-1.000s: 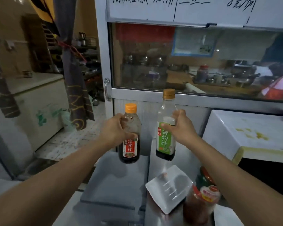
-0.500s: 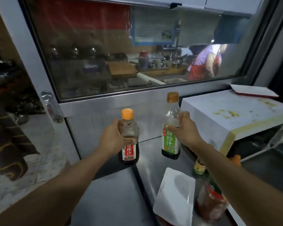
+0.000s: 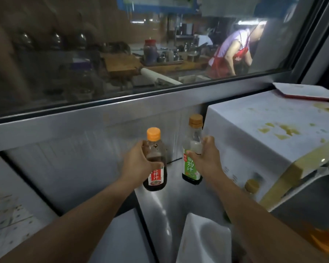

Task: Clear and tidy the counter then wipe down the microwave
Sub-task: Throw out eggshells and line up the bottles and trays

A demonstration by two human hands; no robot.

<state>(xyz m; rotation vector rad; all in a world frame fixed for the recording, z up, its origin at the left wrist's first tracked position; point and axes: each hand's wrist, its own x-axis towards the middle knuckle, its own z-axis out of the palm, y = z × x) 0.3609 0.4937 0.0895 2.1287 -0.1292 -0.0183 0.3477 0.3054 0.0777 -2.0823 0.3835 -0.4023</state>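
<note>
My left hand grips a short dark sauce bottle with an orange cap and a red label. My right hand grips a taller sauce bottle with a brown cap and a green label. Both bottles are upright, close to the steel back wall, low over the steel counter; whether they touch it I cannot tell. The white microwave stands just right of the tall bottle, its top marked with yellow stains.
A white rectangular dish lies on the counter near me. A small bottle with a yellow cap stands beside the microwave, partly hidden by my right arm. A flat white and red item lies on the microwave's far corner. Behind the window a person works.
Both hands have carried the bottles forward and to the right, toward the back wall next to the microwave. The view has swung right and down.
</note>
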